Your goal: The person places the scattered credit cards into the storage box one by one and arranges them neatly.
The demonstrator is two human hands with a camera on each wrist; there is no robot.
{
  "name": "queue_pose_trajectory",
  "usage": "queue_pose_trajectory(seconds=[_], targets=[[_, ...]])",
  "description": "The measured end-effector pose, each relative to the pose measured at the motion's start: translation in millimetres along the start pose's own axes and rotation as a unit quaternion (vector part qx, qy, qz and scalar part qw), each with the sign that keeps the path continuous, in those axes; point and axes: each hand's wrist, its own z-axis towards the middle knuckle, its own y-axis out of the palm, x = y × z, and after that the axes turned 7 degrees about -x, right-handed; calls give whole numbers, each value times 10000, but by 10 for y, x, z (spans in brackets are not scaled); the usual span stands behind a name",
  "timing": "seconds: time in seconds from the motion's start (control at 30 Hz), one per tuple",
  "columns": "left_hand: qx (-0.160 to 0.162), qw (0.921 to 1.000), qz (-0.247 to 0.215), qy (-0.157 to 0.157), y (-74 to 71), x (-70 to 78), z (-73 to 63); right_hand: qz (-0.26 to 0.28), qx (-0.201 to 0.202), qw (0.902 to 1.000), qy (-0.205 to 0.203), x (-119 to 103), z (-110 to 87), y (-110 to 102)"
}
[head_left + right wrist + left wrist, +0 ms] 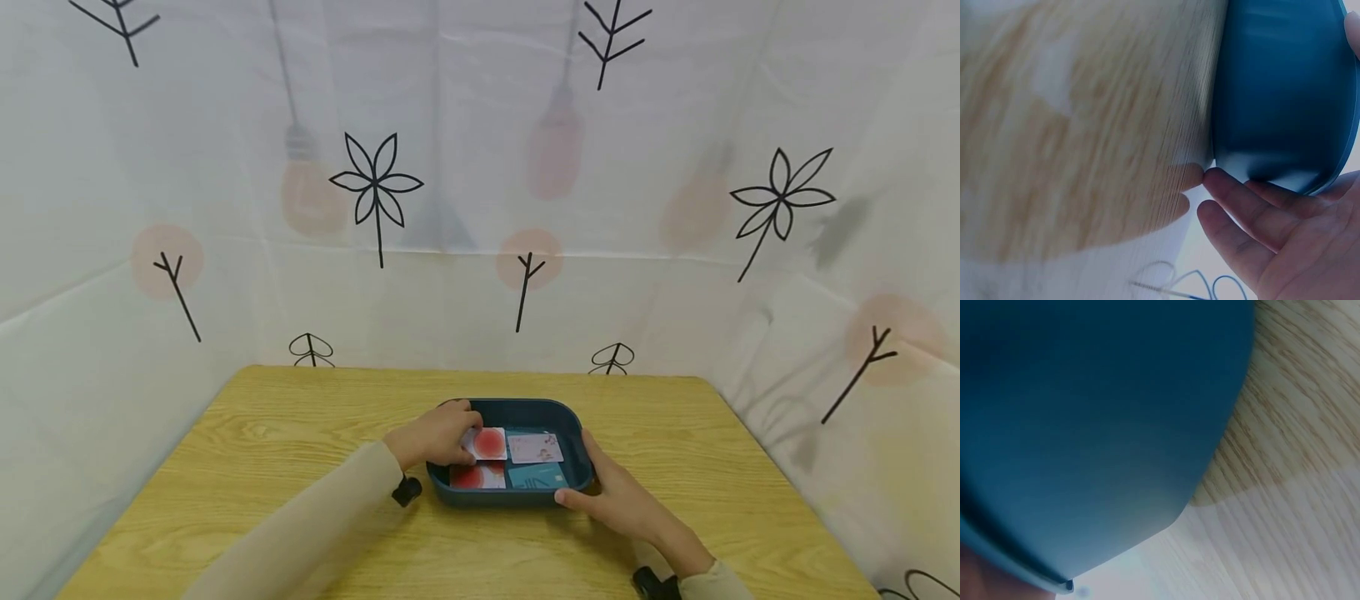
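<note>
A dark blue oval-cornered tray (pixel 510 499) sits on the table with several cards inside. My left hand (pixel 442 433) reaches over its left rim and pinches a white card with a red circle (pixel 491 443). Below that lies another red-and-white card (pixel 477 477), partly covered. To the right are a pale pink card (pixel 535 448) and a teal card (pixel 538 477). My right hand (pixel 624 498) holds the tray's right end, thumb at the near rim and fingers along the outer wall. In the left wrist view, the tray's wall (pixel 1097 437) hides the cards.
The wood-grain table (pixel 337 408) extends around the tray on all sides. A white curtain (pixel 465 308) printed with plants and bulbs hangs behind the table and along both sides. Black wrist straps (pixel 407 491) show at both wrists.
</note>
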Motion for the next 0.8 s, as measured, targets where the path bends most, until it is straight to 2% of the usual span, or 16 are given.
queue_pose_trajectory(seconds=[0.47, 0.8], targets=[[-69, 9987, 392, -326, 50, 36, 90, 8, 17, 10000, 3, -9, 4, -2], [-229, 9978, 514, -360, 35, 59, 112, 3, 2, 10000, 30, -10, 4, -3]])
